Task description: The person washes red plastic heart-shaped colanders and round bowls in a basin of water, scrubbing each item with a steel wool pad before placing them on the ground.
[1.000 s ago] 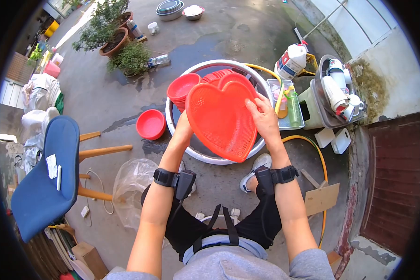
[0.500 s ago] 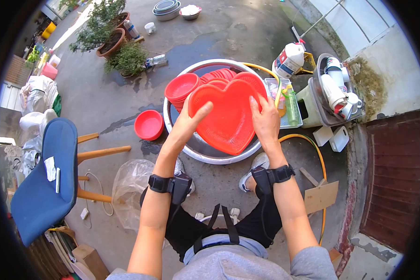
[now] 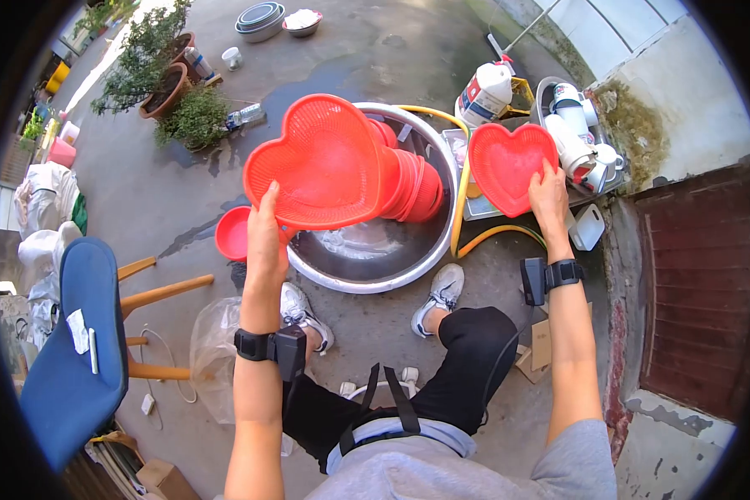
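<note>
A large red heart-shaped plastic basket (image 3: 325, 158) is gripped at its near edge by my left hand (image 3: 266, 237), tilted over the left side of a round metal tub (image 3: 350, 287). My right hand (image 3: 549, 200) holds a smaller red heart-shaped basket (image 3: 507, 167) by its right edge, out past the tub's right side. Stacked red baskets (image 3: 417, 187) lie inside the tub, partly hidden behind the large heart. Water shows in the tub's near part. A red bowl (image 3: 232, 233) stands on the ground left of the tub, close to my left hand.
A yellow hose (image 3: 460, 208) runs along the tub's right side. Beyond it are a white jug (image 3: 485, 93) and a basin of white cups (image 3: 577, 137). A blue chair (image 3: 83, 350) stands at left; potted plants (image 3: 167, 92) are at the upper left.
Both hands were together on heart-shaped baskets above the tub. They have since parted: the large one went left with my left hand, the smaller one right with my right hand.
</note>
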A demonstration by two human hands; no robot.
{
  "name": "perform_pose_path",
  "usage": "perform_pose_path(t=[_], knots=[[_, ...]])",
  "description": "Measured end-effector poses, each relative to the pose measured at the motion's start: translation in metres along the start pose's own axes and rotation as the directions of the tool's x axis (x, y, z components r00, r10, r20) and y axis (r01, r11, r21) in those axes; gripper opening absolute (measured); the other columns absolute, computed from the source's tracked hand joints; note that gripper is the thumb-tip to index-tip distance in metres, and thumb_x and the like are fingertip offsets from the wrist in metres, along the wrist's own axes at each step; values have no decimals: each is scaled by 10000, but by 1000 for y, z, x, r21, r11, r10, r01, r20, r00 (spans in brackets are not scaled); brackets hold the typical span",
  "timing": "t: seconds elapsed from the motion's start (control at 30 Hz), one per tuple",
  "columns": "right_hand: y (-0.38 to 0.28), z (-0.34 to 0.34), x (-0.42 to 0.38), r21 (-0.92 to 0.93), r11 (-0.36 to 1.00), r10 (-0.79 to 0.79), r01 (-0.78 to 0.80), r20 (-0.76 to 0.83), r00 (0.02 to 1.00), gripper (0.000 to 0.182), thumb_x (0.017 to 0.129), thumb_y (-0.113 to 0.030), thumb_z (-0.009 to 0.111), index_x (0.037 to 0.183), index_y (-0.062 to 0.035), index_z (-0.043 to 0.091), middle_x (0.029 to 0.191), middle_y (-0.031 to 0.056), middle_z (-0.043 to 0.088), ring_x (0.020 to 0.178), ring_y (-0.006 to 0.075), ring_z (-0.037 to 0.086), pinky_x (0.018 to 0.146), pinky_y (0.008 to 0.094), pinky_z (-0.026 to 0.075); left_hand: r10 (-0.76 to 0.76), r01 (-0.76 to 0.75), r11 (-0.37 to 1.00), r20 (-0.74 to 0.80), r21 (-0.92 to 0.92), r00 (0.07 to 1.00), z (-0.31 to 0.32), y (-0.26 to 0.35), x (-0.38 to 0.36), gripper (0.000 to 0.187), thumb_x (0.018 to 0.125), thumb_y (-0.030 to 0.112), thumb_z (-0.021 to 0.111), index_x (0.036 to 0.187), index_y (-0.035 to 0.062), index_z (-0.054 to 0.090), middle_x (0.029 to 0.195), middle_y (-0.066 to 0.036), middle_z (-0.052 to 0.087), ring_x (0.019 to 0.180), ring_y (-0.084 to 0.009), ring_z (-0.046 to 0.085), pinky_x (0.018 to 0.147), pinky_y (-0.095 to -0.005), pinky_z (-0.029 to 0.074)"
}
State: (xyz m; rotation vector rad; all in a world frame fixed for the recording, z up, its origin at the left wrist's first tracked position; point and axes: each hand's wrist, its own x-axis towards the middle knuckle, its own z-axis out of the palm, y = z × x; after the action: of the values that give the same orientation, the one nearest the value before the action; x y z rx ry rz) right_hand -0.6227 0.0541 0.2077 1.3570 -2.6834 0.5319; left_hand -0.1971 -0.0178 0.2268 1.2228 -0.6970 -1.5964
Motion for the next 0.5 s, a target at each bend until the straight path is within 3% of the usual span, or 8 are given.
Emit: perform_pose_path(t=[0.07, 0.1, 0.13, 0.27, 0.33, 0.5], knots=[[23, 18, 3, -37, 999, 40, -38, 59, 997, 436, 860, -198, 535, 1252, -8, 563, 1227, 238, 551, 1065, 394, 583, 902, 451, 473, -31, 31, 998, 9, -54, 999, 0, -1, 0, 398, 941, 303, 562, 1243, 49, 514, 1162, -75, 611, 1010, -167, 628, 783, -337, 560], [36, 33, 5, -47, 997, 71, -63, 197, 978, 453, 846, -195, 539, 1255, -3, 558, 1209, 250, 567, 1079, 395, 579, 916, 445, 469, -35, 36, 997, 18, -68, 999, 1, -2, -1, 409, 950, 278, 549, 1259, 14, 503, 1203, -122, 610, 1066, -214, 624, 891, -375, 533], [47, 49, 7, -59, 994, 101, -87, 333, 938, 469, 832, -193, 542, 1259, 1, 554, 1191, 262, 583, 1093, 397, 575, 930, 439, 465, -36, 37, 997, 22, -67, 999, 2, -3, -3, 409, 950, 278, 549, 1259, 14, 503, 1203, -122, 610, 1066, -214, 624, 891, -375, 533], [80, 102, 7, 3, 980, 182, -197, 372, 910, 494, 810, -188, 542, 1264, 5, 546, 1153, 289, 596, 1115, 397, 566, 958, 430, 454, -114, 121, 989, 90, -84, 989, 0, -7, -4, 434, 947, 255, 548, 1290, 4, 457, 1260, -145, 566, 1124, -248, 589, 903, -403, 527], [85, 120, 9, 77, 938, 300, -339, 314, 901, 499, 808, -195, 543, 1264, 8, 545, 1167, 302, 582, 1122, 399, 559, 972, 430, 445, -156, 165, 981, 87, -99, 984, 4, -4, -6, 445, 943, 248, 552, 1299, 6, 441, 1261, -145, 562, 1117, -259, 592, 907, -420, 523], [105, 172, 22, 79, 896, 401, -437, 279, 873, 491, 824, -198, 528, 1287, -35, 543, 1247, 287, 537, 1185, 393, 509, 989, 435, 426, -183, 190, 978, 78, -90, 980, 17, -4, -11, 449, 938, 243, 558, 1304, 14, 436, 1259, -131, 559, 1121, -256, 585, 913, -424, 514]])
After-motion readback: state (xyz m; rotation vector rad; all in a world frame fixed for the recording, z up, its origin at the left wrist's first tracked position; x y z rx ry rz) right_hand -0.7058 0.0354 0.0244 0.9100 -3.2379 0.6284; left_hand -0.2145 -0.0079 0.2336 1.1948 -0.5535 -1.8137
